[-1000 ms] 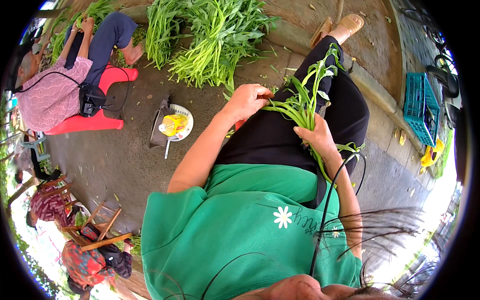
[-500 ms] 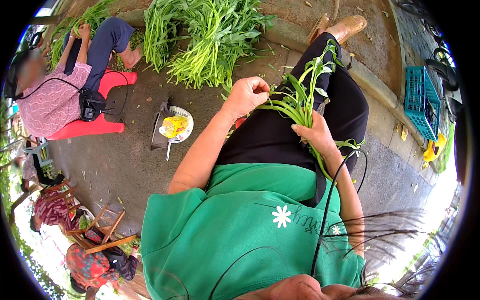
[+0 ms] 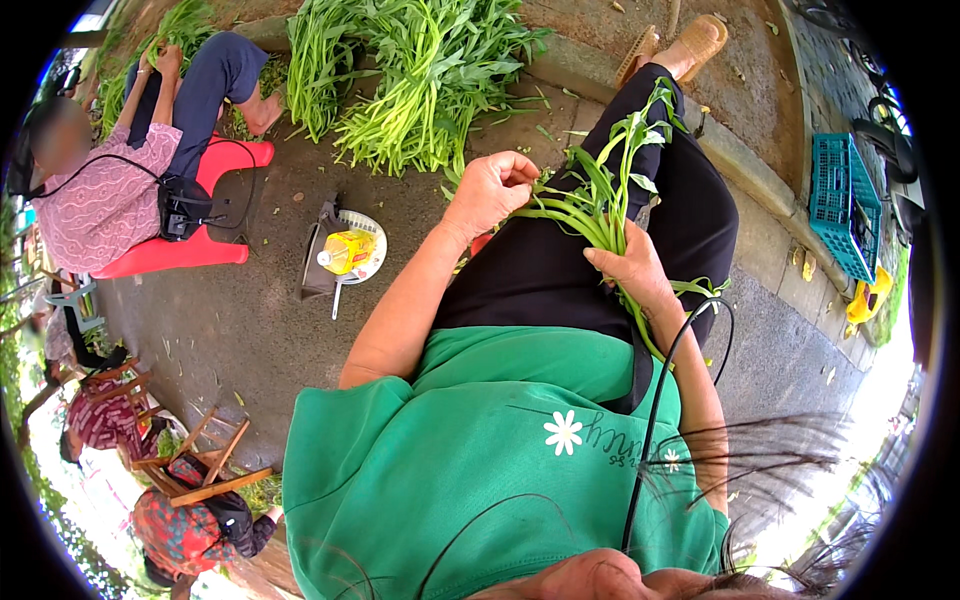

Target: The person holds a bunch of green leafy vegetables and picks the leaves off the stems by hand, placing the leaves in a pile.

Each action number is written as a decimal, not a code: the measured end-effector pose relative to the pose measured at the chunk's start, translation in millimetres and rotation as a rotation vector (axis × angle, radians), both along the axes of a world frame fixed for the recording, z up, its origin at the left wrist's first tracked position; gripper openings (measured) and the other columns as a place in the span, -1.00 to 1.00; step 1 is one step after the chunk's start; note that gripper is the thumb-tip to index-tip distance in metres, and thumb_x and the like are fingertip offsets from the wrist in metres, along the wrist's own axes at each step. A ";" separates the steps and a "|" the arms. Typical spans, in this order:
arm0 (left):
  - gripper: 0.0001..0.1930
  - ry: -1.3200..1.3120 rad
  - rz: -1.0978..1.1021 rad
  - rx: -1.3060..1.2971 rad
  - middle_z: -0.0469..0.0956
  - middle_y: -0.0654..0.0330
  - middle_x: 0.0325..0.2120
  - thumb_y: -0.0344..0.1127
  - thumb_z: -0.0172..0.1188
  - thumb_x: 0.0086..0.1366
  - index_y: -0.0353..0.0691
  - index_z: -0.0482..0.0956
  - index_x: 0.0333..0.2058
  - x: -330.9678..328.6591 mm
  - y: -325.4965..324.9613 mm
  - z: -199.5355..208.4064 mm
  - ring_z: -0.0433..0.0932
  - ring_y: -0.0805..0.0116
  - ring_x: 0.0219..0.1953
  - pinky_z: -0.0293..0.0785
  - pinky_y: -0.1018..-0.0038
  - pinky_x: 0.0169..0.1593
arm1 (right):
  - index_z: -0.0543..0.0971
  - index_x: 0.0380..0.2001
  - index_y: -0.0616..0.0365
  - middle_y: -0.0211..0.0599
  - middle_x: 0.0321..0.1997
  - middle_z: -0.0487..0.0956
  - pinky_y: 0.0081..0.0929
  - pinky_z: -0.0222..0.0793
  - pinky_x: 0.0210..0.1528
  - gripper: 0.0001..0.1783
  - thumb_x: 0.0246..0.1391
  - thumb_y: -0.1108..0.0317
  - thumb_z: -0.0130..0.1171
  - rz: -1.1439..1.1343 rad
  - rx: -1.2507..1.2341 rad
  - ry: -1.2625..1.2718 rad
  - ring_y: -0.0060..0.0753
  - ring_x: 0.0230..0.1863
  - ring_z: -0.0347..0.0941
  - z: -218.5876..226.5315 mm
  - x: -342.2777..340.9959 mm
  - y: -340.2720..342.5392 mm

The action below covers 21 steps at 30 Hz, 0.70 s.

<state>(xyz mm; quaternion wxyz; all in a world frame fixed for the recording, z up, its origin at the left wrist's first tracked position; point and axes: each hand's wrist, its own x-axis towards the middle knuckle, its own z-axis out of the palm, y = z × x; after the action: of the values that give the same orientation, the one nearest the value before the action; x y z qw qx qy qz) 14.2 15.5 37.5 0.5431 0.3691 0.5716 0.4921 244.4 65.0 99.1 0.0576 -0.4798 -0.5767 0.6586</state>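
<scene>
Bunch of green leafy stems [image 3: 600,205]: held over the lap, above black trousers [image 3: 560,270], leaf tips pointing away from the body. Gripped at the lower stalks by the right hand [image 3: 630,265], fingers wrapped closed around the bundle. Pinched at one stem near the bunch's left edge by the left hand [image 3: 490,190], fingers curled shut; exact contact possibly thumb against forefinger, hard to confirm at this angle.

Further out: large heap of the same greens [image 3: 420,70] on the ground ahead; a yellow bottle [image 3: 345,250] on a white round dish just left of the knee; a blue crate [image 3: 840,205] at far right; a seated person on a red stool [image 3: 180,250] at upper left.

Risk, as judged: stem snapped short or bundle loosened, if pulled sideways against a slack right grip; loose stalks dropped to the ground.

Compared with one second ago: left hand drawn in closer to the bunch and raised slightly; bunch kept in the same place; view tilted a little.
</scene>
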 end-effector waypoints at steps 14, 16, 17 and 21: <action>-0.72 -0.130 0.228 0.020 0.41 0.39 -0.56 -0.61 0.00 -0.04 -0.26 0.52 -0.31 11.5 4.3 -8.4 0.32 0.66 -0.54 0.26 0.71 -0.43 | 0.36 -0.05 0.29 -0.48 -0.56 0.38 -0.65 0.24 -0.61 -0.48 -0.10 0.37 0.27 0.004 0.003 -0.005 -0.66 -0.64 0.28 0.6 0.0 -0.4; -0.71 -0.081 0.229 0.017 0.41 0.39 -0.57 -0.62 -0.01 -0.04 -0.26 0.52 -0.30 12.4 3.9 -8.0 0.32 0.66 -0.55 0.25 0.70 -0.44 | 0.36 -0.05 0.29 -0.49 -0.56 0.38 -0.65 0.25 -0.61 -0.48 -0.10 0.37 0.28 0.005 0.010 -0.006 -0.66 -0.64 0.28 -0.5 0.6 -0.4; -0.71 -0.061 0.236 0.020 0.41 0.39 -0.57 -0.62 -0.02 -0.04 -0.26 0.52 -0.30 13.5 3.5 -7.0 0.32 0.65 -0.55 0.25 0.70 -0.44 | 0.36 -0.05 0.29 -0.49 -0.56 0.37 -0.65 0.25 -0.61 -0.48 -0.10 0.36 0.28 0.006 0.011 -0.007 -0.66 -0.64 0.28 -1.0 0.6 -0.4; -0.75 -0.025 0.295 0.032 0.38 0.40 -0.61 -0.60 0.01 -0.05 -0.27 0.52 -0.34 17.9 5.1 -12.7 0.28 0.66 -0.57 0.23 0.68 -0.47 | 0.37 -0.06 0.29 -0.49 -0.57 0.37 -0.64 0.24 -0.61 -0.49 -0.09 0.36 0.28 0.009 0.005 -0.022 -0.66 -0.64 0.28 1.1 -0.3 -0.5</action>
<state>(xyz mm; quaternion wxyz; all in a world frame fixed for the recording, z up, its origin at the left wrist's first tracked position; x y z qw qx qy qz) 32.1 20.6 24.8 0.4659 0.2835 0.6051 0.5800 244.2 64.5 100.1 0.0498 -0.4844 -0.5811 0.6521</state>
